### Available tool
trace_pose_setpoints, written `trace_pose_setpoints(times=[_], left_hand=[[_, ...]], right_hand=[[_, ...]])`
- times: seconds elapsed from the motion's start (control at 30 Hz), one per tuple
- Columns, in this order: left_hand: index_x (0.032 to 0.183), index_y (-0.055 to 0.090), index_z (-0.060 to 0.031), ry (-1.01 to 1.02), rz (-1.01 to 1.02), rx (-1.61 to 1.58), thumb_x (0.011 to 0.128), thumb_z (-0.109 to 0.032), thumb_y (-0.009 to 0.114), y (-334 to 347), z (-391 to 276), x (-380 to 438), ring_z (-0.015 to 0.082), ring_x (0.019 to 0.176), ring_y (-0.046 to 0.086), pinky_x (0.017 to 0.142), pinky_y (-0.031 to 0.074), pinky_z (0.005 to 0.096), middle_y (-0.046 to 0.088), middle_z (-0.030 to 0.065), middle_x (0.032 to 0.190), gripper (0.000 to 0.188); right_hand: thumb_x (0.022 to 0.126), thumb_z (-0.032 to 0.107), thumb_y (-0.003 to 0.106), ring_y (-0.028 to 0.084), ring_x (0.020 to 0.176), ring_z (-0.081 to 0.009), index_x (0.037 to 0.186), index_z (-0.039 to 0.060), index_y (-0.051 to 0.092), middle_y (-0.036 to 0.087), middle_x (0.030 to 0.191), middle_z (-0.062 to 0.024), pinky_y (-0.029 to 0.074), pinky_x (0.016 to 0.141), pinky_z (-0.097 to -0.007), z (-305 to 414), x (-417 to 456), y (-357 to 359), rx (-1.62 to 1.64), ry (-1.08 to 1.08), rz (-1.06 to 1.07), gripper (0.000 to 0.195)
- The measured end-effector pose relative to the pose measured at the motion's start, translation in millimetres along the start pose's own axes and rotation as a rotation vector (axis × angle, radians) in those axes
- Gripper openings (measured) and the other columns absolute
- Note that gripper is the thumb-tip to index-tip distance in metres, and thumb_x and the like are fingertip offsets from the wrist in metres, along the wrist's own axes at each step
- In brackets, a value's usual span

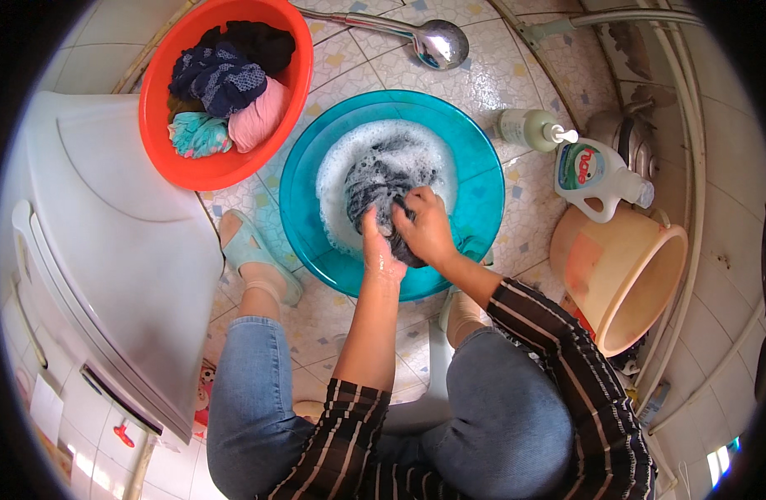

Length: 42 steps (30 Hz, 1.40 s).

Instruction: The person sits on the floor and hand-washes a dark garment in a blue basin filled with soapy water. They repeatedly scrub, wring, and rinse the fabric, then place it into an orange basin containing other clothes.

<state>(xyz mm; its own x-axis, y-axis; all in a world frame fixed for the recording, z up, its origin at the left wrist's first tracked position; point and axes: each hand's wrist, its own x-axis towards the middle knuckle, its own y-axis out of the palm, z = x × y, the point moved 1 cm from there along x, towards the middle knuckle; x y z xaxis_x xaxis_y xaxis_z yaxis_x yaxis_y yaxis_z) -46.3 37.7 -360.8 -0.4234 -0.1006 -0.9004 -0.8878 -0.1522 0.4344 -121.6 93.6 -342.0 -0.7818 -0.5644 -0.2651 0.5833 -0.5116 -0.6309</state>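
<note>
A translucent teal plastic basin (483,187) stands on the tiled floor between my feet, with white suds (336,181) inside. A dark, wet garment (373,181) lies bunched in the suds. My left hand (383,247) holds its near part from the left, palm turned up and thumb pointing away from me. My right hand (423,225) grips a fold of the same cloth from the right, its fingers curled. The two hands are close together over the basin's near half. Part of the garment hangs below them, and some fingertips are hidden by cloth.
An orange-red basin (152,125) with several bunched clothes (220,81) is at upper left, beside a white appliance (127,250). A metal ladle (442,44) lies beyond the teal basin. At right are a pump bottle (530,128), a detergent jug (586,172), a kettle (627,140) and a tilted beige bucket (608,269).
</note>
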Motion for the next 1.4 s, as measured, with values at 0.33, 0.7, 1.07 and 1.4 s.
trace_pose_setpoints(times=[0.33, 0.7, 1.07, 1.4], left_hand=[[0.124, 0.053, -0.0106, 0.169, -0.065, 0.014, 0.085, -0.046, 0.062, -11.1, -4.2, 8.4, 0.0236, 0.111, 0.057, 0.097, 0.044, 0.0427, 0.059, 0.0065, 0.120, 0.053], [0.137, 0.039, -0.0103, 0.060, -0.108, 0.129, 0.077, -0.059, 0.069, -45.9, -8.5, 22.6, 0.0244, 0.113, 0.054, 0.088, 0.050, 0.0410, 0.050, 0.0106, 0.132, 0.082], [0.108, 0.059, -0.0053, -0.103, 0.046, 0.018, 0.089, -0.030, 0.052, -48.5, -5.9, 22.2, 0.0263, 0.095, 0.061, 0.083, 0.051, 0.0389, 0.063, 0.0089, 0.103, 0.032], [0.111, 0.062, -0.0055, -0.016, 0.055, -0.014, 0.089, -0.043, 0.051, -26.3, -8.6, 2.7, 0.0283, 0.100, 0.063, 0.090, 0.050, 0.0421, 0.066, 0.0106, 0.109, 0.045]], right_hand=[[0.080, 0.021, 0.065, 0.054, 0.087, -0.0395, 0.079, 0.0030, 0.063, 0.058, 0.093, -0.0149, 0.046, 0.078, -0.0468, -55.0, 17.9, 0.5, -0.330, 0.004, 0.180, 0.018], [0.066, 0.022, 0.076, 0.054, 0.101, -0.0411, 0.107, 0.0030, 0.060, 0.053, 0.112, -0.0227, 0.045, 0.088, -0.0452, -45.2, -6.8, 37.6, 0.093, 0.158, 0.038, 0.048], [0.068, 0.020, 0.071, 0.053, 0.078, -0.0373, 0.069, 0.0024, 0.063, 0.057, 0.077, -0.0181, 0.042, 0.071, -0.0436, 13.0, -9.4, 14.6, 0.077, -0.082, 0.054, 0.019], [0.077, 0.037, 0.063, 0.065, 0.090, -0.0363, 0.087, 0.0003, 0.070, 0.066, 0.094, -0.0268, 0.051, 0.076, -0.0409, -15.9, 4.9, 9.2, 0.265, 0.658, 0.388, 0.038]])
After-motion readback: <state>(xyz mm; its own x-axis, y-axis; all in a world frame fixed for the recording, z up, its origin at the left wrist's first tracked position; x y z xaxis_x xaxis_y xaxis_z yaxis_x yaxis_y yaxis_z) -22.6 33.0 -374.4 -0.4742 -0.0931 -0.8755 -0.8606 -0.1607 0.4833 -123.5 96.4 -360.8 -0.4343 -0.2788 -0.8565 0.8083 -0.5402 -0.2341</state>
